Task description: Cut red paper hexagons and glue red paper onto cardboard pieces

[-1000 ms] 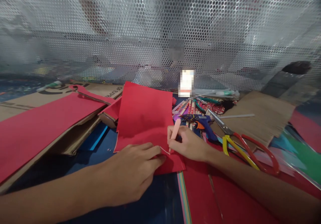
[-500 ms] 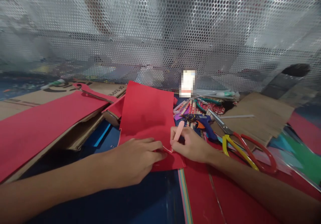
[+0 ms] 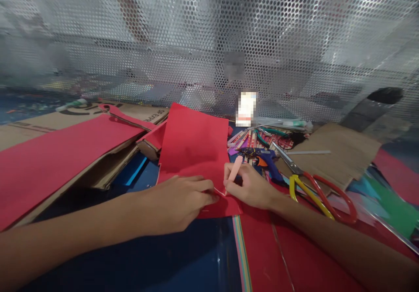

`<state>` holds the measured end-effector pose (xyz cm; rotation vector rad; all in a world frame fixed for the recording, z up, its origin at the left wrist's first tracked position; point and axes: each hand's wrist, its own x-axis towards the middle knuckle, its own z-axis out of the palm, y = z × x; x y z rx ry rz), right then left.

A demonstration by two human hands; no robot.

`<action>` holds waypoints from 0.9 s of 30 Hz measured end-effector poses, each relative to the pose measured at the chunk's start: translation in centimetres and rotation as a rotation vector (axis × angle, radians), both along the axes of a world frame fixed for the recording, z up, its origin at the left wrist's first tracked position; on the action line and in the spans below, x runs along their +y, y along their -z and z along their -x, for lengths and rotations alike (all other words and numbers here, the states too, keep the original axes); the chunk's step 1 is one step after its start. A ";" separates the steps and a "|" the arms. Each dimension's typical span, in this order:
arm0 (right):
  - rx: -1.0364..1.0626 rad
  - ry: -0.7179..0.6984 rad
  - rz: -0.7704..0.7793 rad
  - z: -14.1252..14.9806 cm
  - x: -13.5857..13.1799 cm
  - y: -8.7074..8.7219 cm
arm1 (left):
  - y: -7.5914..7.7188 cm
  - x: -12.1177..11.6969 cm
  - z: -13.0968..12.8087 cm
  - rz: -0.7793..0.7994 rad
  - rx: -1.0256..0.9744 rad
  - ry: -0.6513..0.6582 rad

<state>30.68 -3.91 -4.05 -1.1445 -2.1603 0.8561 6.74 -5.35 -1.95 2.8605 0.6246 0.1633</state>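
Observation:
A red paper sheet (image 3: 193, 148) lies in front of me on the dark blue table. My left hand (image 3: 178, 202) rests flat on its near edge, fingers stretched out and pressing the paper down. My right hand (image 3: 250, 187) is closed around a small pink tool (image 3: 235, 169), perhaps a craft knife, held like a pen. Its tip touches the sheet just right of my left fingertips, where a thin pale cut edge shows.
Scissors (image 3: 314, 183) with red and yellow handles and a blue glue gun (image 3: 265, 157) lie right of my right hand. Cardboard (image 3: 337, 152) sits behind them; another big red sheet on cardboard (image 3: 59, 156) fills the left. A perforated metal screen (image 3: 209, 43) closes the back.
Both hands have kept their hold on the paper and the pink tool. The view has shifted slightly, and the tool's tip sits a little further along the edge.

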 end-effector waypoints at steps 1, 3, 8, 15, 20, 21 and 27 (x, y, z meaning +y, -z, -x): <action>-0.001 -0.004 -0.002 0.0 0.0 0.0 | -0.1 0.0 0.0 0.005 0.001 0.003; -0.003 -0.008 -0.004 0.0 -0.1 0.1 | -0.2 0.0 -0.1 0.009 0.001 0.004; -0.005 -0.035 -0.047 0.0 -0.1 0.3 | -0.3 0.0 -0.1 0.014 0.013 -0.001; 0.038 -0.053 -0.031 -0.1 -0.1 0.3 | -0.2 0.0 -0.1 0.022 -0.012 -0.002; -0.007 -0.091 -0.071 0.0 -0.4 0.3 | 0.0 0.1 0.0 0.023 -0.042 0.003; -0.014 -0.103 -0.076 0.1 -0.4 0.3 | 0.1 0.1 0.1 0.023 -0.050 0.005; 0.003 -0.073 -0.078 0.1 -0.5 0.0 | 0.1 0.2 0.1 0.022 -0.074 0.018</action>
